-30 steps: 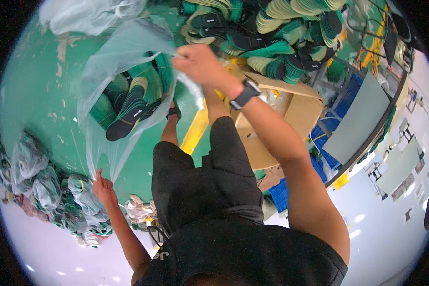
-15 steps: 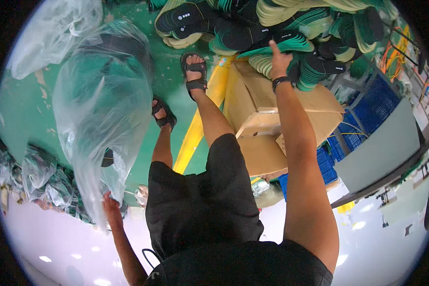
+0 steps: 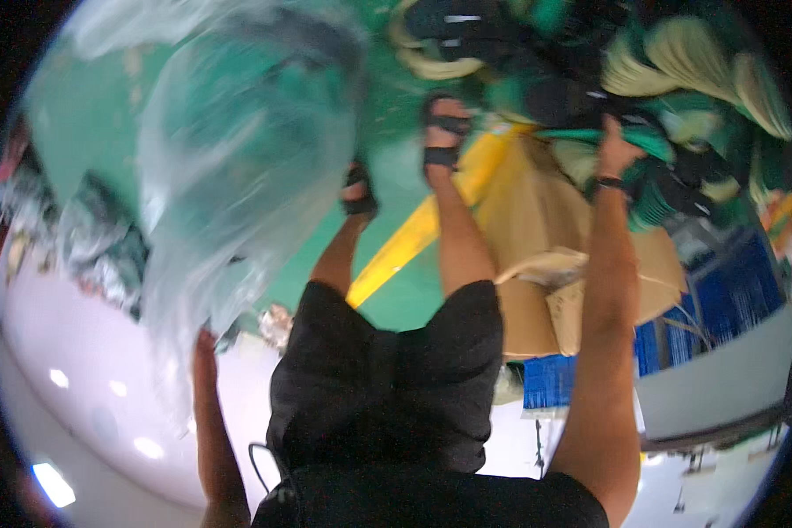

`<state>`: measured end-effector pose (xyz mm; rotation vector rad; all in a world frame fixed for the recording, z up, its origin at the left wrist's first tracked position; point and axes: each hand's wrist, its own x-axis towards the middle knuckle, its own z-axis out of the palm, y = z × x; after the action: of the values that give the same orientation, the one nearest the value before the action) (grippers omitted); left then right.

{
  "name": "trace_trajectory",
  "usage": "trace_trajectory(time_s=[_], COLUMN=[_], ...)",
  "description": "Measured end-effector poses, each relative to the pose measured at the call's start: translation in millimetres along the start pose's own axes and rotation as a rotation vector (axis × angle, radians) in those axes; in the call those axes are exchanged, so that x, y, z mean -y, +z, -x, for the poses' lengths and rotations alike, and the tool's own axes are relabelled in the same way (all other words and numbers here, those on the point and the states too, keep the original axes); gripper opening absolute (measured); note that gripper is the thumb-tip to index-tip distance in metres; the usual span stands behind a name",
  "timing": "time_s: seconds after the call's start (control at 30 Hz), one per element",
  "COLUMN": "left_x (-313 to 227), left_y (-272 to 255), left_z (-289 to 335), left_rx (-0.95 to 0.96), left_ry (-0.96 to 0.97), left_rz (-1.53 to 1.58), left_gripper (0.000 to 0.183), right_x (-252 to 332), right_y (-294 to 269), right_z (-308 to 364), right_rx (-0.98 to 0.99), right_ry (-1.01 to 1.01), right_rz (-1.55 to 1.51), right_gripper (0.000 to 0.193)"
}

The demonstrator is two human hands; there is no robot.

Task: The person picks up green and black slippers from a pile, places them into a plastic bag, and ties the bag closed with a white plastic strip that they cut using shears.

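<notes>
My left hand (image 3: 205, 345), low on the left, is closed on the gathered edge of a large clear plastic bag (image 3: 238, 167). The bag spreads away over the floor with some dark items inside, blurred through the film. On the right, my outstretched right hand (image 3: 620, 151) grips a fanned stack of green insoles (image 3: 653, 141) on top of the pile, thumb side up. Around it lie more stacks of insoles, some with black tops (image 3: 466, 26) and some with cream edges (image 3: 678, 57). Motion blur hides the fingertips of both hands.
An open cardboard box (image 3: 537, 202) stands below the insole pile, close to my right forearm. A yellow line (image 3: 414, 233) crosses the green floor (image 3: 396, 176) by my sandalled feet. Blue crates (image 3: 730, 290) are at the right, bagged bundles (image 3: 106, 233) at the left.
The whole view has swung, so the scene sits farther right and is more blurred. My right hand remains on the green insoles, my left on the bag's edge.
</notes>
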<state>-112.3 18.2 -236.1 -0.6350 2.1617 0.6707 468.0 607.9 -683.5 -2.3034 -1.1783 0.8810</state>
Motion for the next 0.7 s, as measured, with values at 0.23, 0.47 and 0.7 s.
trace_trajectory(time_s=[0.23, 0.47, 0.7], left_x=[-10.4, -10.0, -26.7], left_y=[50.5, 4.8, -5.2], left_z=[23.5, 46.1, 30.3], left_rx=[-0.073, 0.073, 0.361], left_ry=[0.121, 0.196, 0.335], left_rz=[0.263, 0.459, 0.736], left_gripper=[0.044, 0.033, 0.048], right_x=[127.0, 326.7, 492.9], right_y=[-60.0, -136.5, -30.7], right_z=[111.7, 306.4, 520.3], right_rx=[0.068, 0.613, 1.246], right_ry=[0.133, -0.049, -1.341], right_rz=[-0.619, -0.875, -0.397], right_gripper=[0.026, 0.04, 0.067])
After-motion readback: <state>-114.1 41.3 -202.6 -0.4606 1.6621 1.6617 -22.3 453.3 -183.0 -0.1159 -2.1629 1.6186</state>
